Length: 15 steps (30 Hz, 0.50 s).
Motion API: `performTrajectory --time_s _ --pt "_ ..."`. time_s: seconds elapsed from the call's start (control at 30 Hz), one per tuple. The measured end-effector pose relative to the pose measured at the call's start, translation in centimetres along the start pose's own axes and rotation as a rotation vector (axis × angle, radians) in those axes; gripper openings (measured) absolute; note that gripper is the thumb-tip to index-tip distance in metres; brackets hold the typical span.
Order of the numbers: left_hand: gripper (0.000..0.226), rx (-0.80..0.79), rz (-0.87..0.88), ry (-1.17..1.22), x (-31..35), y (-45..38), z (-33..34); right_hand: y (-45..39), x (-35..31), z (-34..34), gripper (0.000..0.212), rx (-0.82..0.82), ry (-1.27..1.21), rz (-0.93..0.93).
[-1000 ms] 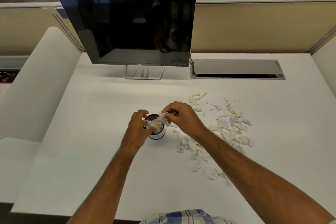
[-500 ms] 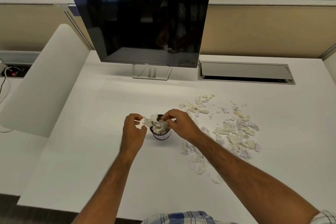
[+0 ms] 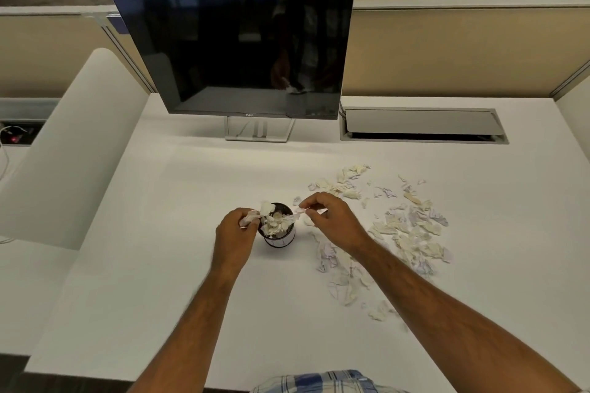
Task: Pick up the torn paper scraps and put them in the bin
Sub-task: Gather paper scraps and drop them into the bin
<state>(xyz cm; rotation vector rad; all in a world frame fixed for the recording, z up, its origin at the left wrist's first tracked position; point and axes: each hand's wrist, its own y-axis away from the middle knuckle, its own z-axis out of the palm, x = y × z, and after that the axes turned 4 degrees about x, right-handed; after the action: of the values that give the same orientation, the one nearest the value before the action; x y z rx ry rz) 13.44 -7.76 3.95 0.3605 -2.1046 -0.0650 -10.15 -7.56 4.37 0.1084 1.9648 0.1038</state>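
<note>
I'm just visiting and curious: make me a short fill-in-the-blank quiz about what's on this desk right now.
1. The small bin stands between the person's two ____.
2. The loose paper scraps lie on the desk to the ____ of the bin.
3. The monitor screen at the back of the desk is ____.
4. The left hand and right hand each pinch a piece of ____.

Missing words: hands; right; dark; paper
</note>
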Motion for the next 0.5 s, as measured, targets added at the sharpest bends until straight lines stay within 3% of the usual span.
performTrajectory --time_s 0.13,0.27,0.4,0.5 --pt "0.019 -0.073 0.223 -0.136 1.0 -0.1 0.3 0.3 0.6 -0.4 0.016 -0.001 0.023 0.012" --pt "0.05 -0.223 0.355 -0.396 1.5 0.3 1.4 0.2 0.8 -0.1 0.019 -0.037 0.089 -0.013" --pt "0.065 -0.16 0.327 -0.328 1.6 0.8 1.7 0.0 1.0 0.7 0.022 -0.043 0.17 -0.038" --pt "0.053 -0.091 0.378 -0.33 1.0 0.9 1.3 0.0 1.0 1.2 0.024 -0.05 0.18 -0.05"
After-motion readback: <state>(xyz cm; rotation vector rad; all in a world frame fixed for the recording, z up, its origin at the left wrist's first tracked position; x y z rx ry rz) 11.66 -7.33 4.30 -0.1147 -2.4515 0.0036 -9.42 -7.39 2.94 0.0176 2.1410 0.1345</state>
